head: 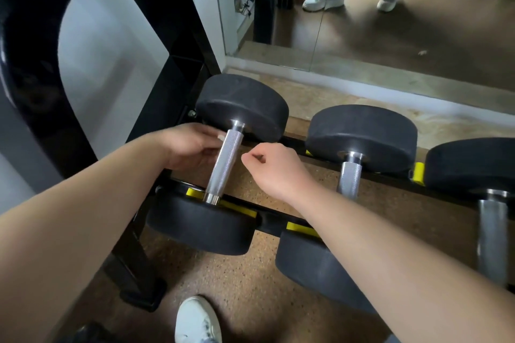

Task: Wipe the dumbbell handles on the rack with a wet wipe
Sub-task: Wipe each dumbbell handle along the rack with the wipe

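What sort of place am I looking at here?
Most likely a gym: black dumbbells sit in a row on a rack with yellow cradles, and a large wall mirror stands behind them.

Dumbbell handle [225,164]: bright metal, knurled rough mid-section, smooth polished ends. Heads [242,103]: matt black, rubber-like, slightly dusty. Rack frame [28,36]: glossy black painted metal w/ yellow plastic-looking saddles [239,207]. Floor [237,287]: speckled brown, grainy, matt. Mirror [390,30]: glossy glass. Shoe [195,320]: white, smooth, scuffed.
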`<state>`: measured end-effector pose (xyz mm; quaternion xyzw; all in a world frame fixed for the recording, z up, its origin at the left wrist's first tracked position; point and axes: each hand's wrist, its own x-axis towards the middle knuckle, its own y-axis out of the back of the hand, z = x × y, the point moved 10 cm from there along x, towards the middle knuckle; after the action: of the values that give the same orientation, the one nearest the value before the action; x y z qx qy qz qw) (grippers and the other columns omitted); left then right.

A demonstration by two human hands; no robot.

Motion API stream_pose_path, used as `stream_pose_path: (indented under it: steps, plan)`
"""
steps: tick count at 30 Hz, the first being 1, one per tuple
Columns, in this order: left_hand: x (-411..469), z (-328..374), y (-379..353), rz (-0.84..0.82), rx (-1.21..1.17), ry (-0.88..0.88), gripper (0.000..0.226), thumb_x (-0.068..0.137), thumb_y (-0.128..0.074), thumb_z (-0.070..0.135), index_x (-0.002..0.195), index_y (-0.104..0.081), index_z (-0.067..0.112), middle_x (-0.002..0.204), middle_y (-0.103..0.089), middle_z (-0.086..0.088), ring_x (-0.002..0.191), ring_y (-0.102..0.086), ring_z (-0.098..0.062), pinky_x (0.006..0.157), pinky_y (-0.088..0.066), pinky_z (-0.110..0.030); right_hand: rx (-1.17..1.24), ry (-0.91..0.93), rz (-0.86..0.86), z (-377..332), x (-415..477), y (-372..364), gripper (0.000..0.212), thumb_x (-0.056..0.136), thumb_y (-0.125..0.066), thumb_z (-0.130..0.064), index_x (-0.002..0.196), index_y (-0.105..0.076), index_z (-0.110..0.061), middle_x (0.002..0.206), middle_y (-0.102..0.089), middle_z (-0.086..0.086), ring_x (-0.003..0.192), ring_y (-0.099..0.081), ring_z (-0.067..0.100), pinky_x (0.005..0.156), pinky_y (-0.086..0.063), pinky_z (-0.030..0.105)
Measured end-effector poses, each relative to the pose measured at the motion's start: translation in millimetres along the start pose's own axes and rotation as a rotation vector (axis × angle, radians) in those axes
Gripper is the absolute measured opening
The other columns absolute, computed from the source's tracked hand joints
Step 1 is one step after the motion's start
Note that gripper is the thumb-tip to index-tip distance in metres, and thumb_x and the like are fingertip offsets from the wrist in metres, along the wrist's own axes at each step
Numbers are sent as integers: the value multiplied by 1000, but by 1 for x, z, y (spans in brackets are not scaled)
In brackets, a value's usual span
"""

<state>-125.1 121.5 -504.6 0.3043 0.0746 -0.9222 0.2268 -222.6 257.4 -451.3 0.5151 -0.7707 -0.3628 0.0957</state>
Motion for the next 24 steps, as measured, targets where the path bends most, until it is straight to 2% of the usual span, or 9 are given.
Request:
stream_pose_path:
  steps: [3, 7, 9, 13, 15, 17, 20, 22, 24]
  plan:
    - [-2, 10, -8, -28, 81, -52, 18, 99, -60, 6, 104, -77, 8, 105, -77, -9, 97, -71, -19, 98, -54, -34, -1, -11, -8, 4, 1, 1, 30, 103, -50, -41, 102, -74, -24, 89, -71, -7, 88, -65, 12, 78, -54, 33]
    - [-28, -44, -28, -305, 344, 268, 12, 91, -69, 2, 100, -77, 4, 102, -78, -12, 90, -75, -16, 80, -61, -25, -29, -8, -26, 6, 1, 0, 35, 104, -48, -41, 93, -72, -18, 83, -69, -1, 80, -65, 13, 75, -55, 35]
    - [-29, -49, -29, -342, 301, 265, 12, 87, -75, 5, 97, -80, 5, 102, -78, -12, 89, -75, -15, 83, -61, -26, -50, -11, -35, 6, 1, -2, 40, 104, -47, -41, 89, -71, -13, 82, -69, 5, 78, -65, 17, 75, -56, 36]
    - [-8, -18, -19, -229, 13, 23, 64, 56, -100, 34, 107, -77, 2, 107, -76, -15, 92, -75, -21, 80, -61, -31, -42, -10, -5, 7, 2, 2, 38, 104, -48, -38, 83, -70, -15, 76, -67, -1, 74, -63, 13, 68, -52, 33]
    - [-2, -10, -22, -189, 12, -50, 43, 67, -94, 27, 102, -80, 6, 105, -76, -14, 93, -74, -22, 83, -61, -30, -38, -11, 1, 8, 2, 4, 39, 104, -47, -37, 79, -67, -16, 73, -64, -1, 70, -61, 13, 62, -45, 30]
    - [-5, -10, -23, -156, 66, -35, 11, 88, -76, 11, 96, -82, 11, 100, -77, -10, 90, -74, -20, 83, -61, -28, -39, -22, -12, 12, 4, 1, 37, 104, -46, -36, 84, -69, -15, 78, -66, 0, 75, -63, 15, 67, -50, 32]
    - [-15, -24, -21, -210, 243, 125, 16, 93, -67, 4, 106, -76, 6, 105, -77, -11, 93, -74, -17, 82, -60, -27, -13, -53, -49, 17, 2, -3, 33, 105, -43, -30, 105, -74, -19, 100, -71, -3, 93, -66, 16, 78, -54, 34]
    - [-26, -26, -28, -285, 351, 208, 15, 94, -67, 2, 105, -77, 5, 107, -77, -11, 94, -74, -16, 81, -59, -23, -11, -48, -67, 16, 0, -3, 34, 105, -42, -25, 108, -75, -19, 108, -71, -4, 98, -65, 17, 80, -52, 32]
    - [-32, -14, -34, -265, 386, 202, 17, 97, -60, -4, 105, -74, -2, 95, -78, -9, 78, -75, -8, 68, -56, -14, -13, -35, -74, 15, -1, -3, 35, 104, -42, -25, 108, -76, -20, 112, -71, -3, 99, -64, 17, 84, -53, 34]
